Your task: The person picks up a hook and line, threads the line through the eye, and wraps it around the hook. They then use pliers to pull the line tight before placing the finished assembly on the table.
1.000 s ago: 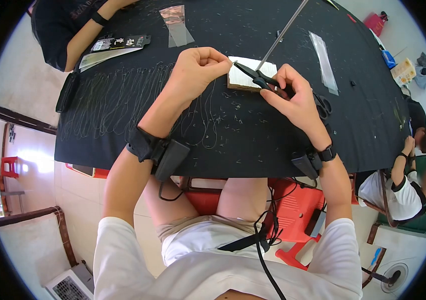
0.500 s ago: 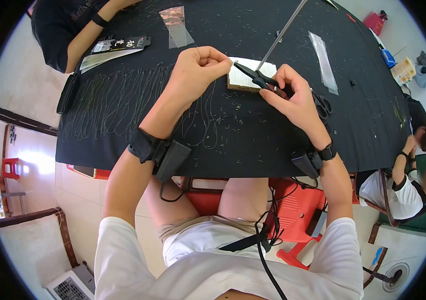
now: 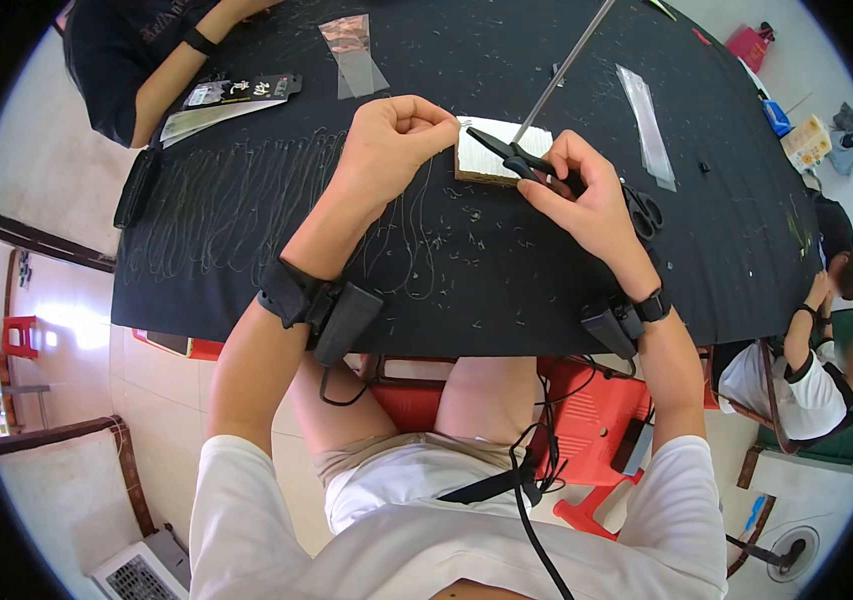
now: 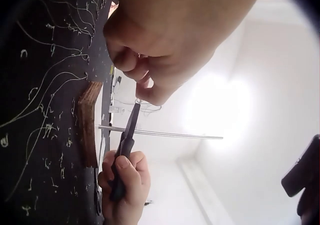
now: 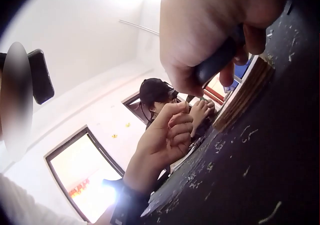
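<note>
Scissors (image 3: pixel 494 146) are gripped by the curled fingers of the right hand (image 3: pixel 588 195) just above the white-topped block (image 3: pixel 478 162), seemingly so that their tip is kept beside the tiny loop (image 4: pixel 138 100) pinched between thumb and fingers of the left hand (image 3: pixel 394 138) at the block's left edge. A metal rod (image 3: pixel 564 72) is held standing by the block, probably as a post. Clear sleeves are laid left (image 3: pixel 354 60) and right (image 3: pixel 648 130) beyond the block; whether anything is contained in them cannot be told.
</note>
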`<state>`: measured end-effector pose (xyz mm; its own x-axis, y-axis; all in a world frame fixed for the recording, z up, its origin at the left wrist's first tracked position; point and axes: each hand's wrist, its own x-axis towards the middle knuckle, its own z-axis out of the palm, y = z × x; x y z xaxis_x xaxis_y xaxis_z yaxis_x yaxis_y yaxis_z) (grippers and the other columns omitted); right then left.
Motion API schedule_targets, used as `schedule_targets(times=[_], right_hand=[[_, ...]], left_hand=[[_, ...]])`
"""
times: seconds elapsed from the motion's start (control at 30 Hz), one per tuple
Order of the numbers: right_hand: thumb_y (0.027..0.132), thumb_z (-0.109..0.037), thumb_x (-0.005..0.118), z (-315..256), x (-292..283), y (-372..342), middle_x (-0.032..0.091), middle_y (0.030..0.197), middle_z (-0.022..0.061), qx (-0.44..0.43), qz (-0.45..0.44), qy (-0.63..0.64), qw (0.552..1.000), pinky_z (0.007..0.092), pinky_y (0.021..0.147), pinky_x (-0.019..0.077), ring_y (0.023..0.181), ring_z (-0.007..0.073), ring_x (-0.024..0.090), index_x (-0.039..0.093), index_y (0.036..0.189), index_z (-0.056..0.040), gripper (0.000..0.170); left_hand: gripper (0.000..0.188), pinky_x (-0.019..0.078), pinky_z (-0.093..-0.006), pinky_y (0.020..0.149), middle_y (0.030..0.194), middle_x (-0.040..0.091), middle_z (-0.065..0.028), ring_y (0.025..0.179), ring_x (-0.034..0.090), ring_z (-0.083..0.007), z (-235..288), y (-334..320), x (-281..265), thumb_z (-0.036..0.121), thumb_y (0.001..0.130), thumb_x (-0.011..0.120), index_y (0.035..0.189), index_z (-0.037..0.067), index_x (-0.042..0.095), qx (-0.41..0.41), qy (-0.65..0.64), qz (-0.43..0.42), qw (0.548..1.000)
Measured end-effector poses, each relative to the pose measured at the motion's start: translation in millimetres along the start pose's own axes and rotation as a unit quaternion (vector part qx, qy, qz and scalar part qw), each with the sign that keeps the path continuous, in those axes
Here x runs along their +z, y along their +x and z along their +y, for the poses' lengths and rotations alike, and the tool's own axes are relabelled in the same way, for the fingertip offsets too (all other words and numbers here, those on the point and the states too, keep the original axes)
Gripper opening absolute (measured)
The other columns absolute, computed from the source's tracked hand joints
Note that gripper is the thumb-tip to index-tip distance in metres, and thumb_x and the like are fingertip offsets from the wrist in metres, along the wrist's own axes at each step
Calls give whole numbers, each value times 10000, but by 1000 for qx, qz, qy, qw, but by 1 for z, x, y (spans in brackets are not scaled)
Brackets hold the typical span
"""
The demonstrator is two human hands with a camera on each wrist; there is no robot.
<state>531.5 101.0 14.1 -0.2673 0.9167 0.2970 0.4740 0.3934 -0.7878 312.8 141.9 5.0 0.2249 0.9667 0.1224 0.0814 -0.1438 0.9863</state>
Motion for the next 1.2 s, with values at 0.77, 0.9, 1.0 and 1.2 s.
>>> schedule_targets(times=[0.77, 0.9, 1.0, 1.2], right_hand=[[717, -146, 699, -2, -1, 0, 470, 655, -17, -11, -1, -4, 1000, 189, 518, 333, 602, 40, 418, 360, 709, -103, 342], [715, -143, 697, 0, 0, -1, 467, 653, -20, -12, 0, 4, 1000, 190, 516, 332, 602, 38, 420, 361, 709, -103, 338], [714, -144, 697, 1, 0, 0, 465, 654, -20, -12, -2, 4, 1000, 192, 515, 335, 604, 41, 424, 363, 709, -102, 337], [714, -147, 699, 0, 0, 0, 466, 653, -20, -20, 5, -5, 1000, 196, 513, 336, 603, 47, 428, 370, 712, -100, 332]], left_hand=[[153, 243, -139, 437, 623, 522, 58, 501, 370, 16, 5, -2, 1, 157, 803, 620, 859, 15, 622, 3, -15, 4, 1000], [156, 246, -143, 436, 615, 518, 58, 498, 369, 15, 1, -1, 2, 160, 804, 620, 860, 14, 623, 1, -16, 2, 1000], [156, 246, -146, 438, 616, 519, 58, 500, 368, 14, 0, 0, 2, 159, 804, 619, 858, 13, 623, -3, -13, 2, 1000], [149, 241, -146, 443, 621, 521, 60, 512, 371, 14, -2, 0, 3, 157, 806, 616, 847, 13, 622, 15, -14, -2, 1000]])
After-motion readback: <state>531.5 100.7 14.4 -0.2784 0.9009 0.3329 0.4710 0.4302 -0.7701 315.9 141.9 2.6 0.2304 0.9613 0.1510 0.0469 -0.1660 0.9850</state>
